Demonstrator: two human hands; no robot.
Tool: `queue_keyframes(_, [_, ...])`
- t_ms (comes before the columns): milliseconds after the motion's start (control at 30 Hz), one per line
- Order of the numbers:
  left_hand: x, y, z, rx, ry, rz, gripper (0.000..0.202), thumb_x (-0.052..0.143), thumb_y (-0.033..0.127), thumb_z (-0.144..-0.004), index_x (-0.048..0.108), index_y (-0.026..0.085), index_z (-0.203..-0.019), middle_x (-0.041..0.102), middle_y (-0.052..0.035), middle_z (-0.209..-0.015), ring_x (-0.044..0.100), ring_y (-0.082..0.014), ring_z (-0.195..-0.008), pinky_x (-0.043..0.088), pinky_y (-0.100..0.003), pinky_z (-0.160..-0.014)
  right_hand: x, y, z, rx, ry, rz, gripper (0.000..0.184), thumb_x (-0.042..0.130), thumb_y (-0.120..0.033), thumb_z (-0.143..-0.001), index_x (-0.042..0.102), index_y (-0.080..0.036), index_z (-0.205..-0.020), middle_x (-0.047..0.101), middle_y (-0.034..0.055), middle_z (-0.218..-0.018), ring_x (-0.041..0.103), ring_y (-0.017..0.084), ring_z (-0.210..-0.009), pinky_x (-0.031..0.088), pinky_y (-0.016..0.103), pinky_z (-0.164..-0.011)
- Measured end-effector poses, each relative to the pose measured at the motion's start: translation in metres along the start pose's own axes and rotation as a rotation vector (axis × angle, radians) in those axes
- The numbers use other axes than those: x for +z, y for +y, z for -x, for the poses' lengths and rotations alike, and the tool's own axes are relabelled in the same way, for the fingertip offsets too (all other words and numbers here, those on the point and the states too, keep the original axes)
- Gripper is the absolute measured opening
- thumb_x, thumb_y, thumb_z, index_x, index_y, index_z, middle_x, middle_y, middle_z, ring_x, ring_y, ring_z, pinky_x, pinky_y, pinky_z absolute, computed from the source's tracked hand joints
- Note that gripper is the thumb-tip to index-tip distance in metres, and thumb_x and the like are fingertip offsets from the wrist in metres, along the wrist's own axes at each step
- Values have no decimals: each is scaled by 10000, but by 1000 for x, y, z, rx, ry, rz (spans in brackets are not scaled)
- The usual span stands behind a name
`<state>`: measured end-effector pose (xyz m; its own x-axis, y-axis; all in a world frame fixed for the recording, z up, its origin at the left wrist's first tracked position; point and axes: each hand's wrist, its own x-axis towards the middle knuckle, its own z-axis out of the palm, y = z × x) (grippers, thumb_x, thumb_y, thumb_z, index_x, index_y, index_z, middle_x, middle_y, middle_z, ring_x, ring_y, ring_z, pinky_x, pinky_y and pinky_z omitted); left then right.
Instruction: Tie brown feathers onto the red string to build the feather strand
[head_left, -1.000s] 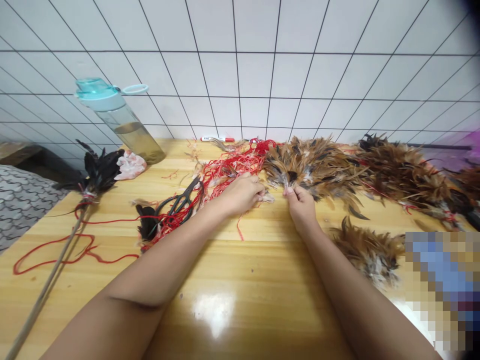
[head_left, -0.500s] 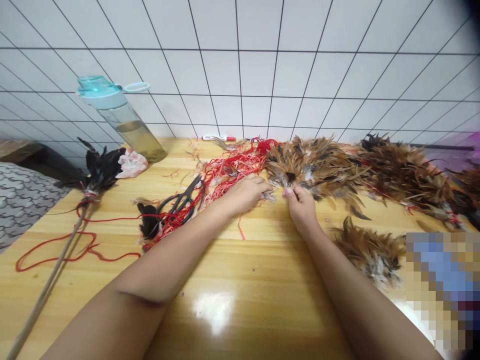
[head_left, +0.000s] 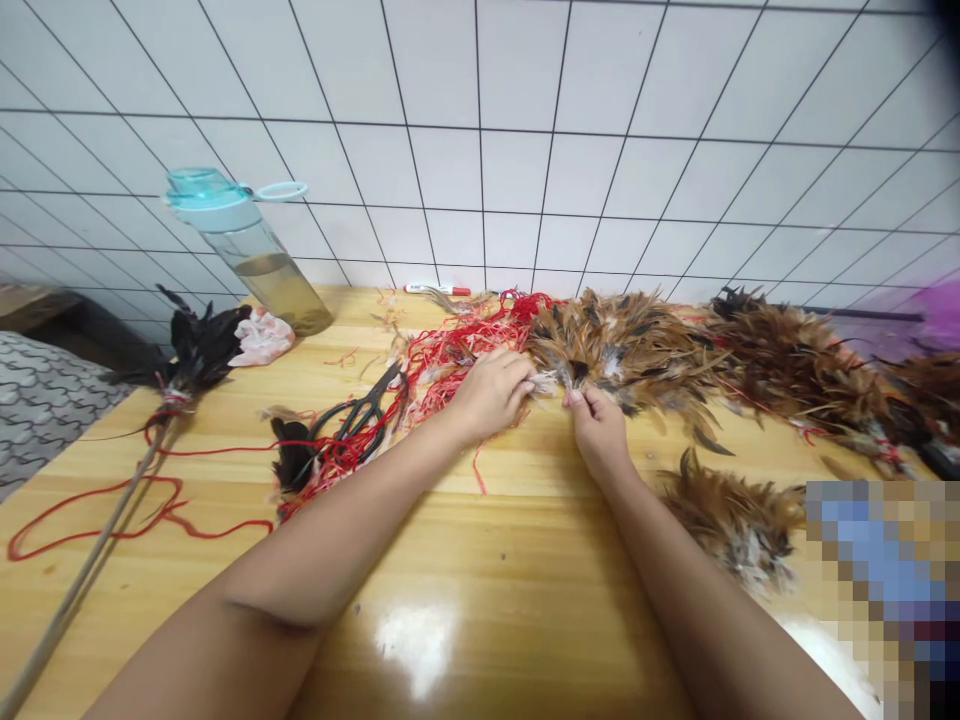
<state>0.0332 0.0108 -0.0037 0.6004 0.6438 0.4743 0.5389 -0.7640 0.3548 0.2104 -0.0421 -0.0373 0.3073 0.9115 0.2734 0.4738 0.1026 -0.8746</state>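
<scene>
My left hand (head_left: 491,393) is closed, pinching pale, fluffy feather ends (head_left: 545,382) at the edge of the red string pile. Just right of it, my right hand (head_left: 600,428) is closed with thumb and finger on the quill ends of a brown feather bunch (head_left: 622,340). The feathers fan out away from me towards the wall. A tangle of red string (head_left: 457,345) lies behind my left hand. Black scissors (head_left: 362,420) rest on that tangle, left of my wrist. My palms hide part of what each hand grips.
At left, a stick with black feathers (head_left: 202,345) tied on trails a red cord (head_left: 90,487). Behind it stand a water bottle (head_left: 270,270) and crumpled tissue (head_left: 262,338). A marker (head_left: 437,290) lies by the wall. More brown feathers (head_left: 806,360) and a small bunch (head_left: 731,510) are at right.
The view has tilted slightly upward, so things sit a little lower. My left hand's fingers have shifted slightly at the pale feather ends. My right hand keeps its pinch on the quills.
</scene>
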Motion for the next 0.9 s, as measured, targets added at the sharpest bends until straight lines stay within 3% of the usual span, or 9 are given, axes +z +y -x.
queue_keyframes(133, [1,4,0,-133,-55,138,127,400,187,-912,521,181,-875,579,-13,-767,505,-141,-701,379,-255,-658,0,1,0,-11,-2,-7,280,445,-409,-799,566,-206,-650,603,29,-651,525,187,-674,396,310,-661])
queue_keyframes(200, [2,5,0,-128,-80,166,141,380,170,-909,520,182,-889,572,-7,-766,501,-131,-683,375,-241,-634,0,1,0,-6,-3,-10,279,445,-412,-800,564,-207,-653,600,26,-654,528,188,-683,398,315,-677])
queue_keyframes(367, [2,3,0,18,-162,106,188,438,134,-856,598,172,-947,587,-53,-893,549,-157,-830,428,-251,-734,0,1,-1,26,10,-39,279,458,-422,-790,559,-206,-644,584,16,-632,521,183,-689,396,303,-672])
queue_keyframes(500, [-1,1,0,57,-227,123,237,454,185,-880,641,168,-1026,592,-78,-941,563,-167,-856,447,-266,-748,0,1,-1,32,7,-46,285,452,-425,-792,568,-202,-655,594,20,-652,521,182,-697,391,299,-671])
queue_keyframes(700, [-2,5,0,105,-236,140,273,421,275,-934,675,174,-936,613,-85,-908,558,-169,-841,460,-280,-770,0,0,-1,3,13,-5,271,452,-396,-798,568,-202,-650,572,8,-622,500,174,-676,382,288,-658])
queue_keyframes(900, [-3,7,1,103,-207,114,256,435,184,-901,686,160,-859,621,-83,-872,576,-164,-825,470,-275,-754,-1,-2,0,-53,-33,73,246,452,-342,-812,573,-200,-652,585,20,-637,507,175,-656,389,291,-645])
